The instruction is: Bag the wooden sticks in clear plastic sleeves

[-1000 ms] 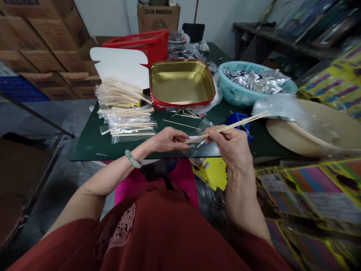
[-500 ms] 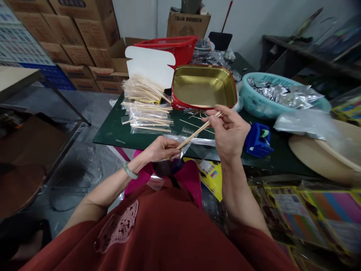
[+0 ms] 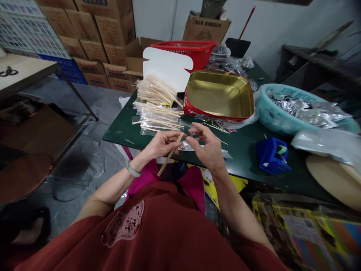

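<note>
A few thin wooden sticks [image 3: 166, 162] slant down past the table's front edge. My left hand [image 3: 161, 145], with a pale green bangle at its wrist, is closed around their upper part. My right hand [image 3: 208, 146] is just to its right, thumb and fingers apart and bent toward the left fingertips; I make out nothing in it. A shiny clear plastic strip [image 3: 225, 153] lies on the table under the right hand. Beyond the left hand are bagged stick bundles [image 3: 160, 116] in rows. A gold-lined red tin [image 3: 220, 92] stands behind the right hand, with loose sticks in front of it.
On the green table [image 3: 245, 154] stand a blue tape dispenser [image 3: 272, 155] and a teal basin [image 3: 307, 107] of silvery packets. A white open box lid [image 3: 166, 67] and a red basket [image 3: 186, 47] are at the back. Cartons [image 3: 113, 34] are stacked at the left.
The sticks, held between both hands before, are now in my left hand alone and tilt down toward me. My right hand has let go and moved left and down. The view has shifted left.
</note>
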`<state>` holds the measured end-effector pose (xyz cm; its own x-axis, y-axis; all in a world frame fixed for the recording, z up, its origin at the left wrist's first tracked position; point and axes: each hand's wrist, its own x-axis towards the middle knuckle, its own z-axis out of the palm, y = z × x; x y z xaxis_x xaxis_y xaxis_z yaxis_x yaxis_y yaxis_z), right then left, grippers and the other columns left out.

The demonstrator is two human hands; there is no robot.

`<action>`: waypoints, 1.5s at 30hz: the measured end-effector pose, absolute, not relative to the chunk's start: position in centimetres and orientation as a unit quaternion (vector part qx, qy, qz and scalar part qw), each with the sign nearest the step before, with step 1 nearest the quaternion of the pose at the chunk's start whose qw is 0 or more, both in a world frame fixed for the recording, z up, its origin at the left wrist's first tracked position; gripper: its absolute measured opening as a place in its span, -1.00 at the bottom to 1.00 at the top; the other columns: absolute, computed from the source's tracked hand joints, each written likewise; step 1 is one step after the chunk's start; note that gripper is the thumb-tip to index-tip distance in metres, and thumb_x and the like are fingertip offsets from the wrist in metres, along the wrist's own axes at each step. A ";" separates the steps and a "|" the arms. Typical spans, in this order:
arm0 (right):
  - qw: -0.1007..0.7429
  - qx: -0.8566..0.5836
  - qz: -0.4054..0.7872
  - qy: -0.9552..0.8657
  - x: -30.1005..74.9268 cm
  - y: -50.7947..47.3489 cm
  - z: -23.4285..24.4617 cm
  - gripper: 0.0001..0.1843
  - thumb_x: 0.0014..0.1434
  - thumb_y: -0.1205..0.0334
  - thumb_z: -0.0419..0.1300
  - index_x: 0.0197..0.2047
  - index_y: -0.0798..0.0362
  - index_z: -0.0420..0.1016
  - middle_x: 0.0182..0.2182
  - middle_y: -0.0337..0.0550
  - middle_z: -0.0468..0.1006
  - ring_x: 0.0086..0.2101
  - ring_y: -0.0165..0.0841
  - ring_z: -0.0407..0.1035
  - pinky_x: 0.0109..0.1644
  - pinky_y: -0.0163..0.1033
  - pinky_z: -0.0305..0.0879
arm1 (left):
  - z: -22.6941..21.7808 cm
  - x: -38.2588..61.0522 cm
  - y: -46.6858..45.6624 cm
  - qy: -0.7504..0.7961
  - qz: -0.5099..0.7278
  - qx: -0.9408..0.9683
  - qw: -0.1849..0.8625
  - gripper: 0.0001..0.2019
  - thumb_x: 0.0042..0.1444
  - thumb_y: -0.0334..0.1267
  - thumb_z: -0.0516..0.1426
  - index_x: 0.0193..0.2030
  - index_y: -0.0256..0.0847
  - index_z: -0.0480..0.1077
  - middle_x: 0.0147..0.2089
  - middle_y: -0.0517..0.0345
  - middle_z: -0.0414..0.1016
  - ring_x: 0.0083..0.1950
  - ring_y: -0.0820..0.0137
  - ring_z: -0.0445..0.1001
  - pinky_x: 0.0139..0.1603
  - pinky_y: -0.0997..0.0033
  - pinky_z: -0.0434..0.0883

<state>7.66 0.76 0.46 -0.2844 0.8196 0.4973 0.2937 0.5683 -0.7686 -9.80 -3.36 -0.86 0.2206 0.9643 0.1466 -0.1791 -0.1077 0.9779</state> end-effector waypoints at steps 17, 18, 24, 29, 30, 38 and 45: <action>0.516 -0.346 -0.009 -0.783 6.4 -0.2 0.6 -0.87 0.17 0.26 0.22 -0.18 -0.04 0.51 -0.42 -0.20 0.46 -0.41 -0.37 0.35 -0.37 -0.25 0.29 | -1.2 -9.0 -3.2 0.433 0.566 0.578 0.398 -0.73 0.15 -0.16 0.15 -0.17 -0.33 0.55 -0.52 0.18 0.49 -0.53 0.53 0.38 -0.51 0.59 0.35; 0.507 -0.323 -0.038 -0.798 6.4 -0.3 0.5 -0.90 0.19 0.28 0.21 -0.21 -0.03 0.52 -0.43 -0.18 0.46 -0.39 -0.36 0.36 -0.35 -0.24 0.29 | -1.3 -8.9 -3.2 0.432 0.564 0.584 0.392 -0.72 0.16 -0.18 0.14 -0.13 -0.34 0.54 -0.52 0.18 0.49 -0.53 0.53 0.39 -0.50 0.58 0.36; 0.467 -0.294 -0.106 -0.827 6.2 -0.2 0.5 -0.87 0.23 0.33 0.14 -0.22 0.01 0.52 -0.46 -0.16 0.44 -0.38 -0.33 0.33 -0.31 -0.23 0.25 | -1.3 -8.8 -3.5 0.460 0.538 0.647 0.284 -0.72 0.17 -0.30 0.07 -0.10 -0.33 0.56 -0.44 0.15 0.54 -0.48 0.53 0.40 -0.41 0.57 0.38; 0.445 -0.306 -0.129 -0.832 6.7 -0.5 0.5 -0.81 0.24 0.39 0.07 -0.34 0.02 0.47 -0.50 -0.16 0.41 -0.40 -0.33 0.28 -0.33 -0.24 0.21 | -0.7 -8.6 -3.7 0.445 0.504 0.711 0.207 -0.72 0.18 -0.36 0.03 -0.16 -0.28 0.57 -0.43 0.15 0.56 -0.49 0.54 0.38 -0.43 0.58 0.32; 0.447 -0.310 -0.133 -0.828 6.8 -0.5 0.4 -0.80 0.23 0.40 0.07 -0.37 0.02 0.46 -0.51 -0.17 0.40 -0.40 -0.34 0.28 -0.33 -0.25 0.21 | -0.6 -8.5 -3.7 0.440 0.497 0.719 0.204 -0.72 0.19 -0.36 0.03 -0.17 -0.29 0.57 -0.40 0.13 0.58 -0.46 0.53 0.40 -0.41 0.58 0.33; 0.520 -0.417 -0.052 -0.744 9.2 1.0 0.4 -0.84 0.11 0.36 0.10 -0.48 0.03 0.42 -0.55 -0.24 0.37 -0.50 -0.43 0.23 -0.39 -0.27 0.17 | -0.3 -7.7 -3.7 0.404 0.496 0.727 0.250 -0.75 0.14 -0.42 0.05 -0.22 -0.29 0.57 -0.48 0.17 0.56 -0.52 0.56 0.43 -0.48 0.62 0.30; 0.495 -0.497 0.362 -0.614 24.6 -2.4 -0.2 -0.79 -0.06 0.15 0.38 -0.59 0.00 0.47 -0.70 -0.19 0.36 -0.64 -0.35 0.26 -0.54 -0.15 0.16 | 0.2 -8.4 -2.4 0.414 0.654 0.485 0.406 -0.72 0.06 -0.06 0.25 -0.30 -0.28 0.54 -0.43 0.08 0.61 -0.46 0.44 0.56 -0.49 0.54 0.39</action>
<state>24.56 -2.43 -0.20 -0.0166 0.9684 0.2490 0.2520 0.2450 -0.9362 -8.38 -2.40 0.24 -0.1998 0.9331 0.2991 -0.1285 -0.3275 0.9361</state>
